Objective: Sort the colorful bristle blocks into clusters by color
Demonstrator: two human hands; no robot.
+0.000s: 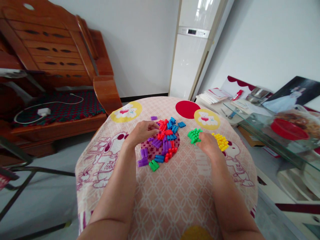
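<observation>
Head view: on the cloth-covered bench (170, 200), the mixed pile (165, 136) of purple, red and blue pieces is the landmark. The left hand (143, 132) reaches over its left edge, fingers loosely curled; whether they pinch a piece I cannot tell. Right of the pile, the right hand (208, 143) is at the green cluster (194, 136), fingers bent, their grip hidden. Farther right of the pile lies the yellow cluster (220, 142); a green pair (153, 165) sits at its near side.

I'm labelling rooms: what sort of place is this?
Probably a home living room: there's a carved wooden bench, a cartoon-patterned tablecloth and a framed photo.
</observation>
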